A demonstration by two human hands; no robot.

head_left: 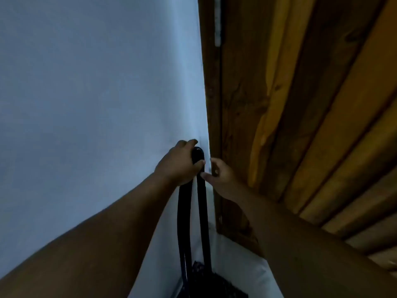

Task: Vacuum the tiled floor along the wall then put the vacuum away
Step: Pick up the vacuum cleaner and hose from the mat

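A black vacuum hose (204,211) hangs in a tall narrow loop against the white wall (86,104), right at the corner with the wooden door. My left hand (180,164) is closed around the top bend of the loop. Just to its right, my right hand (221,175) has its fingertips at the hose's right strand, fingers loosely apart; whether it grips is unclear. The hose runs down to a dark vacuum body (212,282) at the bottom of the view, only partly visible.
A brown wooden door (300,104) with a metal hinge (218,24) fills the right side. A strip of pale floor (247,259) shows in the corner below. The scene is dim.
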